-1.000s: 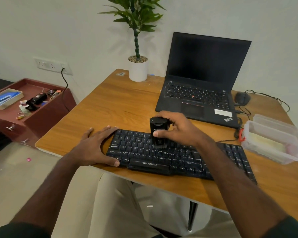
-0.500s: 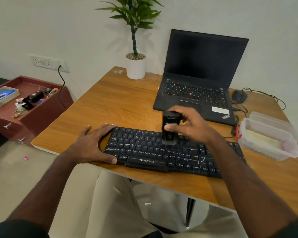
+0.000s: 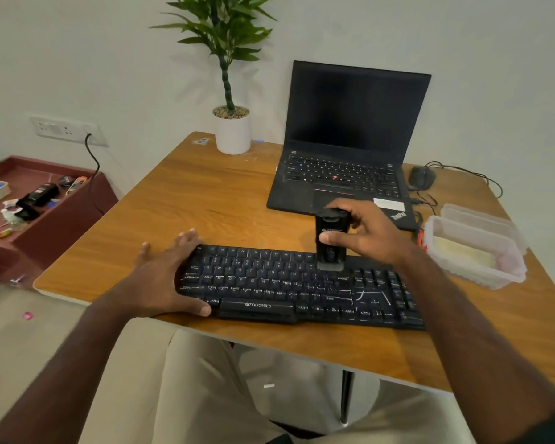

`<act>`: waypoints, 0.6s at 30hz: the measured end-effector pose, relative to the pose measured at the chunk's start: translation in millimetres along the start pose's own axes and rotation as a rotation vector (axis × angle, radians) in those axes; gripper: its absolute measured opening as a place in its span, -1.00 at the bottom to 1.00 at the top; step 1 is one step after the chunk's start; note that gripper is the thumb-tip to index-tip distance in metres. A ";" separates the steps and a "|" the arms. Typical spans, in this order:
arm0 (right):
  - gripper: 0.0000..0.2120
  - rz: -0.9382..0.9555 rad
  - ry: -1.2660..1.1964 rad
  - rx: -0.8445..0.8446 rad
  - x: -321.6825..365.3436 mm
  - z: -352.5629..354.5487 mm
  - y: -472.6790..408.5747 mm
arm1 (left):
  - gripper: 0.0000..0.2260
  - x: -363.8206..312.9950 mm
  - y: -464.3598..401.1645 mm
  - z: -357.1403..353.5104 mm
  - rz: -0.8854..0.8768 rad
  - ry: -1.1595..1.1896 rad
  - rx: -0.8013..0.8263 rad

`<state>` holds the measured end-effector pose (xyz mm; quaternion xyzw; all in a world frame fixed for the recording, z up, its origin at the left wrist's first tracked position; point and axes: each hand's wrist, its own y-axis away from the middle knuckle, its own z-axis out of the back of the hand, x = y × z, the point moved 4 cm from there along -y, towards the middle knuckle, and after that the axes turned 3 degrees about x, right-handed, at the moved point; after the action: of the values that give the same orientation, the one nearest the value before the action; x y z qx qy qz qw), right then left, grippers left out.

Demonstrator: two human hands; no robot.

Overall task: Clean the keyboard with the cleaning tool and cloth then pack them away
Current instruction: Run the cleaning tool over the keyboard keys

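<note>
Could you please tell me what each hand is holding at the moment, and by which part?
The right hand grips the cleaning tool around its upper body. The left hand holds nothing; it rests flat against the keyboard.

Black keyboard (image 3: pixel 295 286), white-streaked keys; black cleaning tool (image 3: pixel 330 241); wood-grain brown table (image 3: pixel 205 203); white pot (image 3: pixel 233 133).

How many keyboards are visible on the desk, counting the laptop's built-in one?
2. The black external keyboard lies at the near desk edge under both hands; the laptop behind it has its own built-in keyboard. None seems hidden.
</note>
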<state>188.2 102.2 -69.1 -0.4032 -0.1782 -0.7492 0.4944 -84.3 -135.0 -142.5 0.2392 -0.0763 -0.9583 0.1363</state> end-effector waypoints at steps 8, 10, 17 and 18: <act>-0.74 0.065 0.016 0.046 18.4 -38.3 -9.0 | 0.27 -132.1 -38.7 -34.1 -0.203 -0.295 0.061; -0.75 0.042 0.029 0.082 15.1 -33.2 -2.5 | 0.26 -138.7 -45.7 -38.9 -0.182 -0.271 0.083; -0.76 -0.116 0.132 0.164 -9.2 13.1 25.5 | 0.27 -131.2 -50.3 -42.8 -0.137 -0.249 0.101; -0.77 -0.116 0.122 0.143 -10.0 18.4 27.0 | 0.27 -131.2 -50.5 -43.2 -0.135 -0.246 0.098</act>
<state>221.8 108.4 -69.2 -0.3093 -0.2240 -0.7851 0.4877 36.3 -51.5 -133.5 0.1308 -0.1230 -0.9825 0.0493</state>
